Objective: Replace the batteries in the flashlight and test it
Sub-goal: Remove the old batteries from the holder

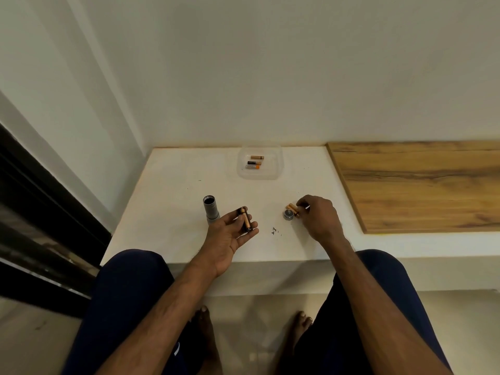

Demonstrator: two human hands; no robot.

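While the flashlight [210, 209] stands upright on the white tabletop [167, 190], open end up and dark inside, I see it sits left of centre, well back from the near edge and partly hidden at its base by my left hand [230, 234]. That hand lies palm up with the fingers loosely curled, cradling a battery holder [245, 219], a dark cylinder with copper-coloured cells showing along it. It rests across my fingers rather than being pinched tight.

Over toward the middle of the tabletop, my right hand [319, 216] is turned palm down, fingertips closed on two copper-coloured batteries [292, 208] that lie side by side on the surface. Just beside them, touching or nearly so, sits the flashlight's round grey tail cap [288, 214], lying flat.

Between my two hands, nearer the front edge, a few small dark flecks [275, 231] are scattered on the white surface.

Toward the far edge, near the wall, a clear plastic tray [273, 171] holds three more batteries [255, 162]: one copper-coloured at the back, then one dark with an orange end, then one pale grey with an orange end. They lie roughly parallel to the far edge.

At the right end of the tabletop a wooden board [416, 182] covers the surface from the far edge forward.
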